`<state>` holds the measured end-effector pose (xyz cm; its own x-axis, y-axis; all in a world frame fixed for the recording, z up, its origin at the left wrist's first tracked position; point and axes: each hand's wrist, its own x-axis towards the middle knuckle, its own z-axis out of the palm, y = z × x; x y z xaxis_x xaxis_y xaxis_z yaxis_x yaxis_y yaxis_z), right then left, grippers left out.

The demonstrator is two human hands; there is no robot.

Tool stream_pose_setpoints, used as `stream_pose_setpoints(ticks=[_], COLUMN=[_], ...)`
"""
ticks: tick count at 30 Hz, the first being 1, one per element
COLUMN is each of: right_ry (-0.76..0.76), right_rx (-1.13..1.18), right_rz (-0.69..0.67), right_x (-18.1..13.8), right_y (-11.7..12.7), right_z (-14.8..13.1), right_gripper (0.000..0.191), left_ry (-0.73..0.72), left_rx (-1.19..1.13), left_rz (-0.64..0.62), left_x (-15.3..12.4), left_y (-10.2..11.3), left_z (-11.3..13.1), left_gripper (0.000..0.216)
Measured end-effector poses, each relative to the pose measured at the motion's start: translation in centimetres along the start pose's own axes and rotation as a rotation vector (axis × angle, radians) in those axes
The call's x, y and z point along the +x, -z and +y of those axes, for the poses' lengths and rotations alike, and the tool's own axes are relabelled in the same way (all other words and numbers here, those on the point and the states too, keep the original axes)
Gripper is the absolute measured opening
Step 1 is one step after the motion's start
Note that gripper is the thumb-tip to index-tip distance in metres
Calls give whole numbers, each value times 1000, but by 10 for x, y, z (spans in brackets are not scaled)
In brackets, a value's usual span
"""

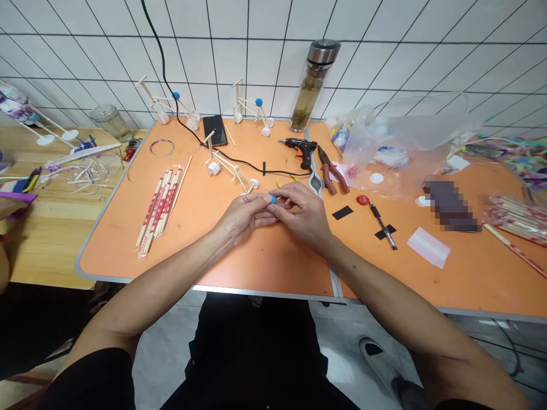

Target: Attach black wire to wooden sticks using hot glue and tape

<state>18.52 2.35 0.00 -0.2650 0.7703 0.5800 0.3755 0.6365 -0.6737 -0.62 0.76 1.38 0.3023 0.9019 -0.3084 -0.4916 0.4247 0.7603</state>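
Observation:
My left hand and my right hand meet above the orange table. Between their fingertips is a small round blue piece, pinched from both sides and partly covered. Just beyond my hands stands a small stick model with white wheels, made of wooden chopsticks. Two similar models, one at the back left and one at the back middle, each carry a blue round piece. A black glue gun lies beyond my right hand, beside red-handled pliers.
Wrapped chopsticks lie at left, near a phone. A tall tea bottle stands by the wall. The glue gun's black cable crosses the table. At right are a plastic bag, a pen and black tape pieces.

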Motion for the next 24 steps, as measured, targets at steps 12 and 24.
stream_pose_setpoints(ticks=[12, 24], right_ry=[58, -64], right_rx=[-49, 15], right_rz=[-4, 35], right_x=[-3, 26], right_y=[2, 9], right_z=[0, -17], right_gripper=[21, 23], left_ry=[11, -284], left_rx=[33, 244], left_rz=[47, 300], left_x=[1, -3], left_y=[1, 4], left_z=[-2, 27], left_gripper=[39, 52])
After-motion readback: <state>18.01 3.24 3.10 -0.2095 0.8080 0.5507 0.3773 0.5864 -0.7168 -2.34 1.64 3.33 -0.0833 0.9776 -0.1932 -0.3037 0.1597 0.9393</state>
